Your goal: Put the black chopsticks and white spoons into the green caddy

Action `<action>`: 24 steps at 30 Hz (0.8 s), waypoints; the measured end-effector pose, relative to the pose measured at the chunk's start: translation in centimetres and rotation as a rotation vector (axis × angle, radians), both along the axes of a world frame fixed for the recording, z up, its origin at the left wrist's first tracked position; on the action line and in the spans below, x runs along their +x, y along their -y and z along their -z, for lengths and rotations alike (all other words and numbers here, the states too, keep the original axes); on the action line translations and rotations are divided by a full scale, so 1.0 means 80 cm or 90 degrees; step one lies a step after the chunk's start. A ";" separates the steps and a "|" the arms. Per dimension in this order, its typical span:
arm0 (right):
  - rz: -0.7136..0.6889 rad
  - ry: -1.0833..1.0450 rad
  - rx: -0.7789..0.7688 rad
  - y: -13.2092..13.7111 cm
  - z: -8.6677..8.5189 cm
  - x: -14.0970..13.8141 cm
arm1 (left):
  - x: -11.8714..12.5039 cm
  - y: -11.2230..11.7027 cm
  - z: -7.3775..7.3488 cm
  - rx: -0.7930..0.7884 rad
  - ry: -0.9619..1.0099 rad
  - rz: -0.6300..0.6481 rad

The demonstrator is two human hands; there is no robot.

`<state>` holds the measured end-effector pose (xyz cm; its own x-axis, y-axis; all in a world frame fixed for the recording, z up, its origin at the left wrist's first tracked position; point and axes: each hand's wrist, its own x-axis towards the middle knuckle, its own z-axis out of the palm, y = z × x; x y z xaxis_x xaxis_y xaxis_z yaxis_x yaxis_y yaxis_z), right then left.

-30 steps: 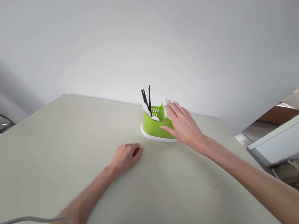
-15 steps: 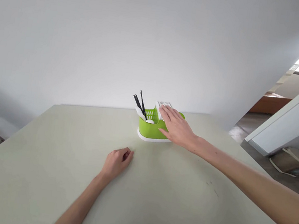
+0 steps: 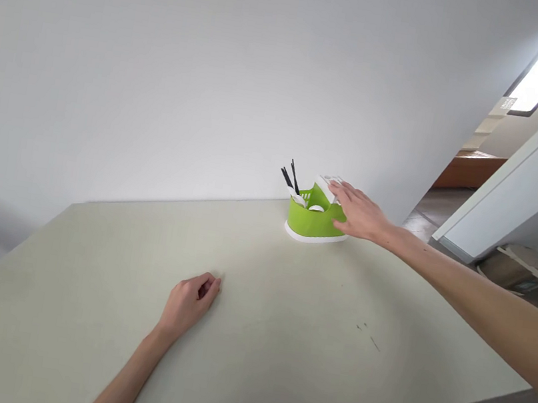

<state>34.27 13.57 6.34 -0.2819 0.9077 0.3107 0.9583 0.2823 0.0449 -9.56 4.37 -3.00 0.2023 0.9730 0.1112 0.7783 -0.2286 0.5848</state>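
Observation:
A bright green cutlery caddy [image 3: 313, 223] with a white base stands near the wall-side edge of the table. Black chopsticks [image 3: 292, 179] and white spoons [image 3: 298, 198] lean out of its left end, and a white slotted insert [image 3: 324, 186] tops its right part. My right hand [image 3: 359, 213] grips the caddy's right part, fingers stretched over the insert and thumb against the green front. Its right end is hidden behind that hand. My left hand [image 3: 191, 301] rests loosely curled on the table, apart from the caddy, with nothing visible in it.
The pale table [image 3: 99, 284] has dark marks [image 3: 367, 335] on its right half and ends at a front edge at lower right. A grey-white wall [image 3: 205, 84] rises behind it. On the floor at right lies a brownish box-like item [image 3: 521, 269].
The caddy has moved right along the table together with my right hand. My left hand stays curled on the table. The camera view has shifted and tilted slightly.

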 end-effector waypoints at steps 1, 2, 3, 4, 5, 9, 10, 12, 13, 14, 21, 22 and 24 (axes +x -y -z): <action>0.012 -0.002 -0.008 -0.005 0.000 0.001 | -0.006 -0.004 0.002 -0.004 0.000 -0.001; 0.021 -0.006 -0.015 -0.009 0.000 0.003 | -0.011 -0.006 0.003 -0.007 0.001 -0.003; 0.029 -0.011 -0.023 -0.013 -0.001 0.005 | -0.014 -0.008 0.004 -0.010 0.002 -0.003; 0.034 -0.014 -0.030 -0.015 -0.002 0.007 | -0.015 -0.009 0.004 -0.012 0.003 -0.003; 0.038 -0.015 -0.037 -0.016 -0.003 0.008 | -0.016 -0.009 0.003 -0.013 0.004 -0.004; 0.056 -0.040 0.009 0.006 0.006 -0.009 | -0.013 -0.007 0.002 -0.014 0.006 -0.003; 0.057 -0.066 0.051 0.018 0.013 -0.023 | -0.012 -0.007 0.002 -0.015 0.005 -0.005; 0.047 -0.147 0.151 0.050 0.033 -0.062 | -0.012 -0.007 0.003 -0.019 0.001 -0.008; 0.022 -0.187 0.186 0.066 0.045 -0.086 | -0.012 -0.007 0.003 -0.024 0.000 -0.010; -0.018 -0.216 0.196 0.082 0.058 -0.113 | -0.012 -0.007 0.003 -0.031 0.002 -0.011; -0.251 -0.374 -0.038 0.118 0.126 -0.244 | -0.010 -0.002 0.003 -0.055 0.012 0.002; -0.252 -0.390 -0.064 0.113 0.131 -0.246 | -0.009 -0.001 0.004 -0.053 0.004 0.005; -0.234 -0.418 -0.096 0.104 0.141 -0.240 | -0.008 0.000 0.006 -0.043 -0.012 0.013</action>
